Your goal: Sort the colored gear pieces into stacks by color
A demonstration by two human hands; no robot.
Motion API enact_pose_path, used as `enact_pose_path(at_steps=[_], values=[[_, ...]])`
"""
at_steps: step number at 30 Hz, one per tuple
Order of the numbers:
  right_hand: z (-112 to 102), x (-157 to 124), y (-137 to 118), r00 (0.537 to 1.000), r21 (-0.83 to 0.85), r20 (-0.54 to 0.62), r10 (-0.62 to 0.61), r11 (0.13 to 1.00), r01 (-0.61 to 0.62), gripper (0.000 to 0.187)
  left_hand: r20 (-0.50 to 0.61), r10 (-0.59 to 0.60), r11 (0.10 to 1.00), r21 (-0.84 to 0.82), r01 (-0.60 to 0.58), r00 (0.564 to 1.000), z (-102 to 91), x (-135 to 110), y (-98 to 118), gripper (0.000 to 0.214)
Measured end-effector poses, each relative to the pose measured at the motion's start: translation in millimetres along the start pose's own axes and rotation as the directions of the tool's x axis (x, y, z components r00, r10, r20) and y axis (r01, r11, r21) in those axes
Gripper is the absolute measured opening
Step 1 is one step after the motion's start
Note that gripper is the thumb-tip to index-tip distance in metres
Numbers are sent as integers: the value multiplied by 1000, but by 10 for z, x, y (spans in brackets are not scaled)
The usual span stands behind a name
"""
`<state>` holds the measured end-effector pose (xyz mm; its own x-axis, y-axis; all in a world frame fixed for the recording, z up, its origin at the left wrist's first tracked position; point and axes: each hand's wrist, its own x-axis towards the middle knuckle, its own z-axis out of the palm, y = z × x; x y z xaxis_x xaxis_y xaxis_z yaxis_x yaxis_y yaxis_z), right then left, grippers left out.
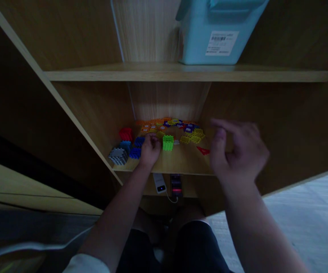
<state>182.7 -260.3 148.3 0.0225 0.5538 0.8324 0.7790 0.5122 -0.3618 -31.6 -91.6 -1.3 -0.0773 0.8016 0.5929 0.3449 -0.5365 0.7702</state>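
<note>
My left hand (150, 151) is low over the middle shelf, between dark blue interlocking plastic tiles (135, 153) and a bright green stack of tiles (167, 143). Its fingers are curled together; whatever lies between them is hidden. My right hand (238, 151) is raised in front of the shelf's right side, slightly blurred. Its index finger stretches left above the thumb, the other fingers bend, and nothing shows in it. Nearest to it on the shelf are a red triangular piece (203, 150) and loose yellow tiles (193, 136).
Orange tiles (149, 128) and purple tiles (189, 128) lie along the back. Red (126, 134) and grey stacks (118, 156) stand at left. Above is a light blue bin (209, 45) on a shelf board (152, 76). Below lie a white power bank (159, 182) and a phone (176, 185).
</note>
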Motion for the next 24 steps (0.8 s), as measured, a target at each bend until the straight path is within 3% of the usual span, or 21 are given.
enact_pose_path(at_steps=[2, 3, 7, 10, 16, 24], values=[[291, 208, 256, 992, 13, -97, 77, 997, -77, 32, 5, 1, 1000, -5, -1, 1000, -4, 1, 4, 29], [450, 286, 400, 991, 21, -86, 102, 995, -101, 32, 11, 0, 1000, -4, 0, 1000, -5, 2, 6, 29], [1032, 470, 981, 988, -21, 44, 147, 989, -146, 35, 15, -25, 1000, 16, 25, 1000, 6, 12, -18, 27], [1352, 531, 1308, 976, -75, 149, 156, 987, -146, 41, 4, -36, 999, 28, 35, 999, 24, 18, -51, 26], [1864, 554, 1676, 920, -223, 384, 83, 975, 5, 42, 54, -61, 994, 92, 56, 997, 21, 26, -42, 23], [2405, 638, 2008, 751, -177, 657, -65, 955, 238, 51, 83, -110, 985, 140, 97, 990, -6, 18, 27, 24]])
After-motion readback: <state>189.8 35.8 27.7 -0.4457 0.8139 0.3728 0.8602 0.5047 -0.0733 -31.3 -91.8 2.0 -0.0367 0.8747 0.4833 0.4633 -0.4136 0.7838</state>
